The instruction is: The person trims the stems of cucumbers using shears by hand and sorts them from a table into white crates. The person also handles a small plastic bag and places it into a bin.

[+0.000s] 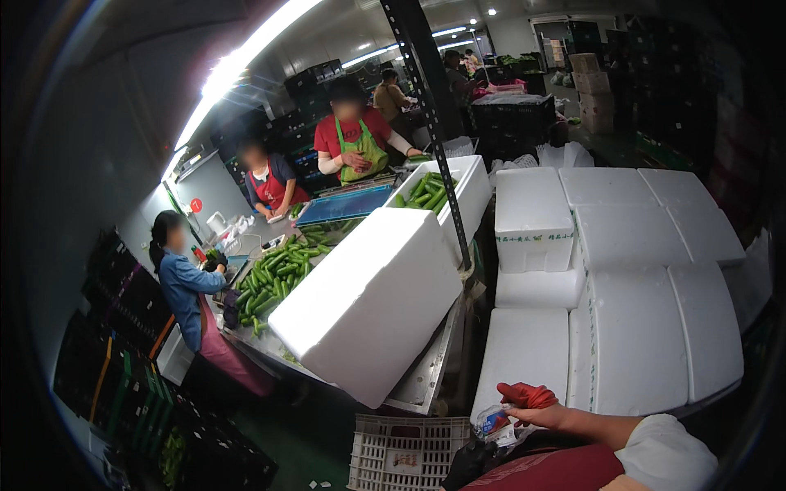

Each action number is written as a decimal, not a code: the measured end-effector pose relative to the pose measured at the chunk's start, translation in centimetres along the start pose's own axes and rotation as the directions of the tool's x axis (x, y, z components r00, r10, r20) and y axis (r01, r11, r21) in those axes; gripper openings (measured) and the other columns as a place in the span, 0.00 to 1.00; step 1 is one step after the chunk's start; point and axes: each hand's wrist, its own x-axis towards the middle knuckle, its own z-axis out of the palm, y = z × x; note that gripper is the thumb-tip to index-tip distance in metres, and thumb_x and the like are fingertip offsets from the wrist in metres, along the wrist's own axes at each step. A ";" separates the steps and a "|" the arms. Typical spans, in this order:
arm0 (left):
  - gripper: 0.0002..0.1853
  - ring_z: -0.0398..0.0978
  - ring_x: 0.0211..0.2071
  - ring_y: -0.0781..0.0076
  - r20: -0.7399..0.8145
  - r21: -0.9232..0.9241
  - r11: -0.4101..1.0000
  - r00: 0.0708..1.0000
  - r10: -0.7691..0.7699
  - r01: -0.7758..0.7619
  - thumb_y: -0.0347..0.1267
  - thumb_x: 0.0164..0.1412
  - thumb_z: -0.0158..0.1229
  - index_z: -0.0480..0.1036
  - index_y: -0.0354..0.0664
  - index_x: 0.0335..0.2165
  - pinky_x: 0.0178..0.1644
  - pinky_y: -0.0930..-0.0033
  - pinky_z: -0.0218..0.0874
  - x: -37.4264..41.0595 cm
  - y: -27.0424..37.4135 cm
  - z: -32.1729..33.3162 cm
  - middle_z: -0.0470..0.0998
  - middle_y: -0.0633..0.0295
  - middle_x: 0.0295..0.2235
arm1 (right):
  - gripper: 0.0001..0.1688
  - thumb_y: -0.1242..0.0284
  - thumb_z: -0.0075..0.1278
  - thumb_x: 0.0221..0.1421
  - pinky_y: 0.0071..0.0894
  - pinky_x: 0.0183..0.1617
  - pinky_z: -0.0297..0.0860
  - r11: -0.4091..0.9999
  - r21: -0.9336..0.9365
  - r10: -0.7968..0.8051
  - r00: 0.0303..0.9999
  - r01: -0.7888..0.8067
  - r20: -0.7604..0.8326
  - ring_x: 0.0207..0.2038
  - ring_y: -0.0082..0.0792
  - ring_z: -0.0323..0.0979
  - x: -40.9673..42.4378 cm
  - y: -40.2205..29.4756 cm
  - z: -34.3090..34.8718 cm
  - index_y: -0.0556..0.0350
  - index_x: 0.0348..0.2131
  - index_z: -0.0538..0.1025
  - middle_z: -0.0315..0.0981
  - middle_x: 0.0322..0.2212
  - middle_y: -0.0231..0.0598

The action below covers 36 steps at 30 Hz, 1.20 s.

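Low in the view, my right hand (529,402) wears a red glove and has its fingers on a clear plastic package (494,423) with a blue and red printed label. My left hand (470,463), in a black glove, grips the lower end of the same package near my maroon apron. What is inside the package cannot be made out. A white foam box (368,301) stands tilted on the metal table ahead, beside a heap of green cucumbers (273,282). Behind it, an open foam box (473,184) holds more cucumbers.
Closed white foam boxes (638,337) are stacked at the right. A white slatted plastic crate (408,454) stands by my left hand. A perforated metal post (439,135) rises beside the table. Three people work around the table; others are farther back. Dark crates (209,417) fill the lower left.
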 end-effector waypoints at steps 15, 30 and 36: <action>0.13 0.73 0.31 0.49 0.011 0.039 0.999 1.000 -0.022 0.021 0.29 0.48 0.60 0.73 0.43 0.36 0.31 0.56 0.66 -1.7 1.1 -0.6 0.73 0.49 0.31 | 0.25 0.68 0.51 0.57 0.20 0.35 0.70 1.000 0.015 0.021 0.999 -0.022 0.025 0.44 0.21 0.68 -0.9 -0.7 0.1 0.50 0.53 0.65 0.68 0.43 0.31; 0.20 0.73 0.32 0.48 -0.060 0.090 0.996 0.998 0.002 0.003 0.36 0.45 0.64 0.73 0.42 0.39 0.34 0.55 0.66 -4.9 0.7 -1.5 0.74 0.48 0.32 | 0.17 0.66 0.49 0.59 0.22 0.31 0.71 0.993 0.102 0.057 0.998 -0.054 -0.032 0.37 0.21 0.72 -1.7 0.2 2.9 0.54 0.46 0.68 0.72 0.35 0.31; 0.15 0.73 0.31 0.50 -0.029 0.039 0.999 1.000 0.007 -0.006 0.34 0.45 0.64 0.73 0.41 0.34 0.32 0.58 0.66 -5.4 1.1 -1.6 0.74 0.50 0.29 | 0.17 0.66 0.49 0.59 0.21 0.29 0.70 0.993 0.095 0.081 0.994 -0.074 -0.074 0.35 0.20 0.72 -2.3 1.1 3.7 0.54 0.45 0.69 0.73 0.32 0.31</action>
